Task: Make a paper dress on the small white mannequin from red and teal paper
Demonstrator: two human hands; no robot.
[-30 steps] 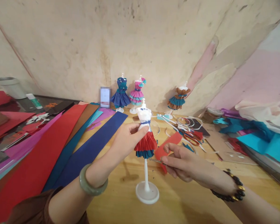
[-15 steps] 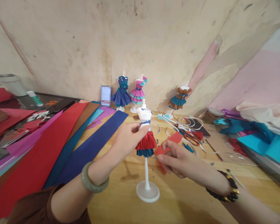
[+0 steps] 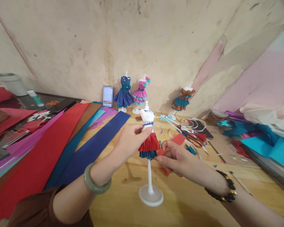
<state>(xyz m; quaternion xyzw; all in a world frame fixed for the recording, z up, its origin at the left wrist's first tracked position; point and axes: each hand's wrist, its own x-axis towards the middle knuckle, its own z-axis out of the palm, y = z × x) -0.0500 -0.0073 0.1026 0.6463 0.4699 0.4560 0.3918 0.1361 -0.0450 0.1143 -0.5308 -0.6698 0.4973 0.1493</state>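
A small white mannequin (image 3: 147, 118) on a round-based stand is upright before me, wearing a pleated red skirt tier (image 3: 150, 143) over a dark teal tier (image 3: 147, 154). At its waist, my left hand (image 3: 133, 138) is closed on the mannequin, thumb in front and fingers partly hidden behind. My right hand (image 3: 174, 157) is pinched at the right edge of the teal hem. Something thin seems to stick out from its fingertips toward the hem, too fine to name. Behind that hand lies a red paper piece (image 3: 178, 139).
Three dressed mannequins stand by the wall, in blue (image 3: 123, 97), pink (image 3: 140, 93) and brown (image 3: 182, 99). Long paper strips (image 3: 68, 135) cover the left side. Scissors (image 3: 196, 139) and white strips lie right of centre, with crumpled turquoise paper (image 3: 265, 142) beyond.
My right hand has moved slightly left and up, bringing its pinched fingertips to the teal hem. My left hand keeps its hold on the mannequin.
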